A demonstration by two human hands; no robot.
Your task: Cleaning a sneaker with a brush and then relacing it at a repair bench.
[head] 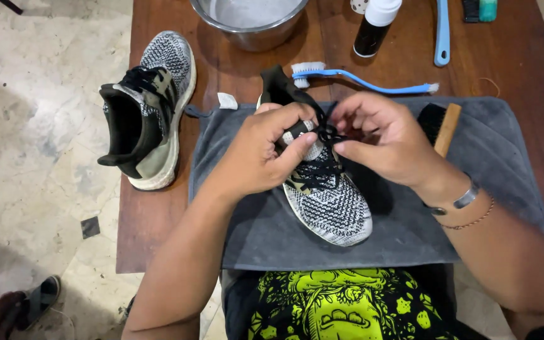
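Both hands, left (pixel 266 154) and right (pixel 382 138), pinch the black laces (pixel 325 135) of a shoe (pixel 332 208) on the grey towel (pixel 492 157). A second shoe (pixel 149 107) lies left on the table (pixel 158 226); a blue brush (pixel 360 79) and a bowl (pixel 253 22), cut off, sit beyond. The hands hide the shoe's tongue.

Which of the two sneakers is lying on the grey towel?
The sneaker under both hands, left hand and right hand; the other sneaker sits on bare wood.

Single head-worn view, looking steeply down, close over wooden table (pixel 158 239), facing away from the wearer's lap
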